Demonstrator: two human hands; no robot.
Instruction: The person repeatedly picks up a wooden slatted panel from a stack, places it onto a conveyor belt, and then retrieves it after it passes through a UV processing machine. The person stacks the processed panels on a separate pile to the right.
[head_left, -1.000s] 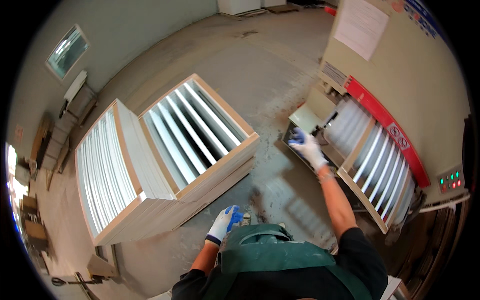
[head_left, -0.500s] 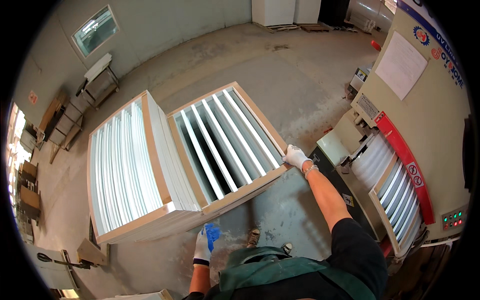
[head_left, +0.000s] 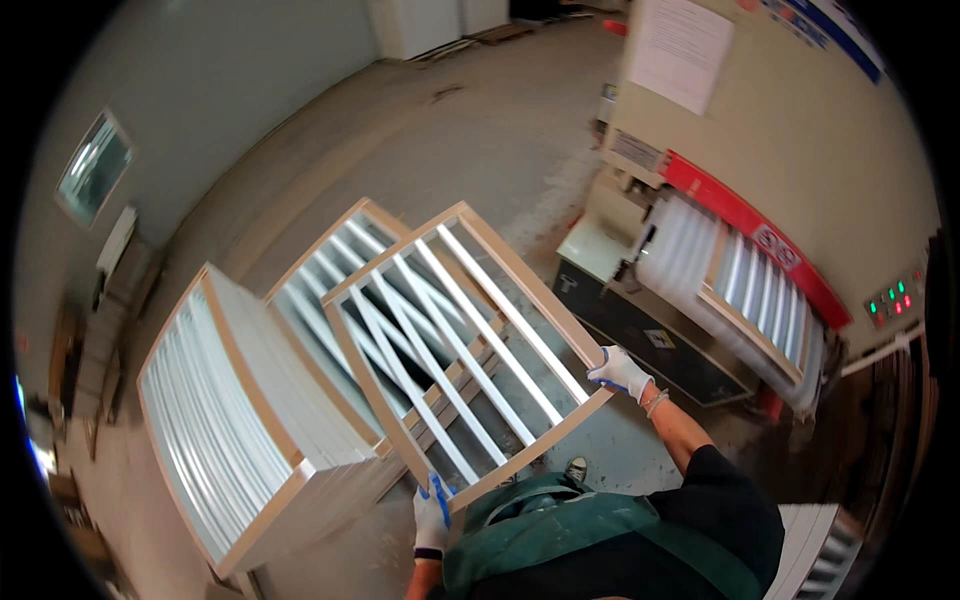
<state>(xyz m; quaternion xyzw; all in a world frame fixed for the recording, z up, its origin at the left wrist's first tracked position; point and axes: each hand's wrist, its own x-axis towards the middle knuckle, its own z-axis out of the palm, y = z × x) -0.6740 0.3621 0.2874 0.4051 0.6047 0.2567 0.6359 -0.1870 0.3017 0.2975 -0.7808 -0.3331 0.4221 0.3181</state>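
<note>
Between my two hands is a slatted frame (head_left: 530,450) with tan edges and white slats, held tilted and apart from the stack behind it. My left hand (head_left: 432,518), in a white glove with blue on the palm side, is closed on its near left corner. At its right corner, my right hand (head_left: 622,372), gloved the same way, grips the edge with the thumb on top. Beyond the held frame is a stack of similar frames (head_left: 318,262), partly hidden by it. Against that stack stands another tall stack (head_left: 215,420) on the left.
On the right stands a beige machine (head_left: 810,170) with a red guard bar (head_left: 735,222) and lit buttons (head_left: 893,300). Another slatted frame (head_left: 755,290) lies at its opening. More white frames (head_left: 800,545) are stacked at the lower right. Benches stand along the left wall.
A frame has come off the right-hand stack and now hangs between both hands. My left hand, earlier away from the frames, has taken its near corner. The view has turned right.
</note>
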